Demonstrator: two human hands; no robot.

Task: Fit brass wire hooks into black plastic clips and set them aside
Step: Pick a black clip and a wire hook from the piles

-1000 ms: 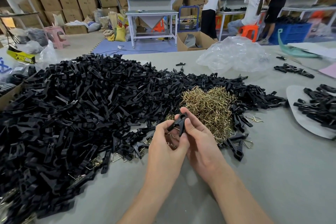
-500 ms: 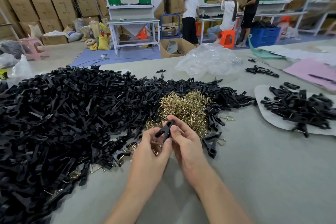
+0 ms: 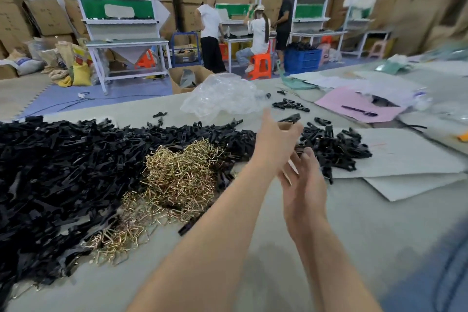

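A large heap of black plastic clips (image 3: 76,159) covers the left of the grey table. Beside it, in the middle, lies a tangle of brass wire hooks (image 3: 182,175). A smaller pile of clips (image 3: 336,144) rests on a white sheet (image 3: 405,154) at the right. My left hand (image 3: 276,139) reaches across toward that pile with its fingers spread. One blurred black clip (image 3: 291,118) is just beyond its fingertips; whether they touch it I cannot tell. My right hand (image 3: 301,185) hovers below, palm open and holding nothing.
A crumpled clear plastic bag (image 3: 222,99) lies behind the piles. A pink sheet (image 3: 336,104) with a pen (image 3: 359,110) is at the far right, near a few loose clips (image 3: 291,105). Three people work at benches in the background, among cardboard boxes.
Both hands held one clip together in front of the brass hooks. The left hand has since swung right toward the side pile and opened; the right hand has let go too.
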